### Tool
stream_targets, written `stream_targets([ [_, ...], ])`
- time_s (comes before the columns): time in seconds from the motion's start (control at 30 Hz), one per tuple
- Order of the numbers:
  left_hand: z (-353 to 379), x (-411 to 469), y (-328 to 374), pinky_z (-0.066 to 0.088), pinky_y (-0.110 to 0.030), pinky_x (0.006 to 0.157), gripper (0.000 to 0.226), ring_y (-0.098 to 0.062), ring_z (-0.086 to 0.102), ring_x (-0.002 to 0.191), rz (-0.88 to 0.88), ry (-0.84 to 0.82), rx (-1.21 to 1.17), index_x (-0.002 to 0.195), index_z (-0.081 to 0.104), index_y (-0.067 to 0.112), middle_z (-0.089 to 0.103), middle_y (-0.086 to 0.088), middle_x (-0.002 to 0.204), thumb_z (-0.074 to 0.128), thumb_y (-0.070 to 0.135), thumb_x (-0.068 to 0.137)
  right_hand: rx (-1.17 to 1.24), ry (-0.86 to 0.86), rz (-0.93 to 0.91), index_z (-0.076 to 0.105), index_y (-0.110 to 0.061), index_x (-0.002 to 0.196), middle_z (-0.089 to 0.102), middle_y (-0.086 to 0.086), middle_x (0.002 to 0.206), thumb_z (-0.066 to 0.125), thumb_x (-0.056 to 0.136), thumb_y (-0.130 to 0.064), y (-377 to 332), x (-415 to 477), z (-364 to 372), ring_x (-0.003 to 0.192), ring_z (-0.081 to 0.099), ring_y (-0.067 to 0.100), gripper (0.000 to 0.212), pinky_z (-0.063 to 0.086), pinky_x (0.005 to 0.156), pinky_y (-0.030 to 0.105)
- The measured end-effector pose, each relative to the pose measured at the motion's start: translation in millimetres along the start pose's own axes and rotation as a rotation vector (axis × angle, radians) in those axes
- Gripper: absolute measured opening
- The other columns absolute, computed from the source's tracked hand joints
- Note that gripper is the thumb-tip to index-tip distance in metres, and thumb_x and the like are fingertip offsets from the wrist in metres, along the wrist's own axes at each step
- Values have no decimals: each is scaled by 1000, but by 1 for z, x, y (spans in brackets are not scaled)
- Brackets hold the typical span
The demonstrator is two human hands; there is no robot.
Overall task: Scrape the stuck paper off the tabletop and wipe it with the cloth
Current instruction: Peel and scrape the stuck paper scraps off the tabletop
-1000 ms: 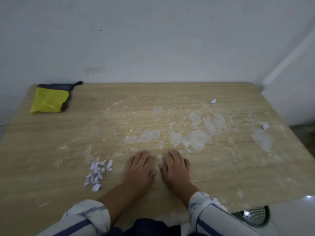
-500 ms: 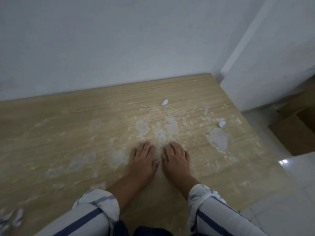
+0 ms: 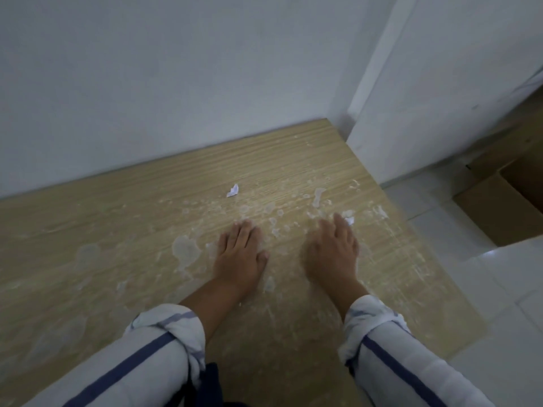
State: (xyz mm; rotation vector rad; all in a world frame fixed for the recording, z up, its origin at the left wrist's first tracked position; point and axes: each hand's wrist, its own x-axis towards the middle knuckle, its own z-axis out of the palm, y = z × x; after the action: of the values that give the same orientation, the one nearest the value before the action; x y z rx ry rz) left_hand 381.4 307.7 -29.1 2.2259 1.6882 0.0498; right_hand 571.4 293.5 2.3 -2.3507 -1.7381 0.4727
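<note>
The wooden tabletop (image 3: 102, 230) is smeared with pale patches of stuck paper (image 3: 185, 248), densest ahead of my hands. My left hand (image 3: 239, 255) lies flat on the wood, fingers together, holding nothing. My right hand (image 3: 332, 252) is blurred, palm down near the table's right edge, its fingertips at a small white paper scrap (image 3: 349, 220). Another loose white scrap (image 3: 233, 190) lies farther back. The cloth is out of view.
A white wall (image 3: 176, 83) runs along the table's far edge and a wall corner stands at the back right. To the right, past the table's edge, are a tiled floor (image 3: 499, 289) and an open cardboard box (image 3: 505, 207).
The view has swung right, so the yellow cloth and the pile of scraps on the left are gone from view. My right hand has moved away from the left, toward the right edge.
</note>
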Motion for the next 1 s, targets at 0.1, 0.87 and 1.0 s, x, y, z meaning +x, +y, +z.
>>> stream_targets([
  [0.1, -4, 15, 1, -4, -42, 116, 76, -27, -6, 146, -22, 1, -21, 149, 13, 17, 2, -9, 159, 7, 58, 86, -19, -4, 100, 27, -27, 139, 2, 6, 157, 41, 91, -29, 17, 21, -8, 143, 4, 31, 51, 12, 112, 50],
  [0.87, -46, 12, -55, 40, -33, 79, 26, -31, 52, 101, -117, 144, -191, 103, 66, 6, 57, -15, 105, 49, -4, 86, 182, -150, -260, 62, -6, 114, 60, 12, 115, 44, 92, -9, -63, -24, 10, 102, 57, 25, 29, 38, 80, 22],
  [1.0, -49, -52, -77, 41, -31, 86, 27, -31, 56, 102, -182, 158, -321, 104, 68, 7, 61, -15, 105, 49, 0, 87, 166, -237, -387, 59, -11, 120, 60, 13, 119, 43, 93, -10, -112, -56, 29, 104, 58, 27, 32, 43, 87, 27],
])
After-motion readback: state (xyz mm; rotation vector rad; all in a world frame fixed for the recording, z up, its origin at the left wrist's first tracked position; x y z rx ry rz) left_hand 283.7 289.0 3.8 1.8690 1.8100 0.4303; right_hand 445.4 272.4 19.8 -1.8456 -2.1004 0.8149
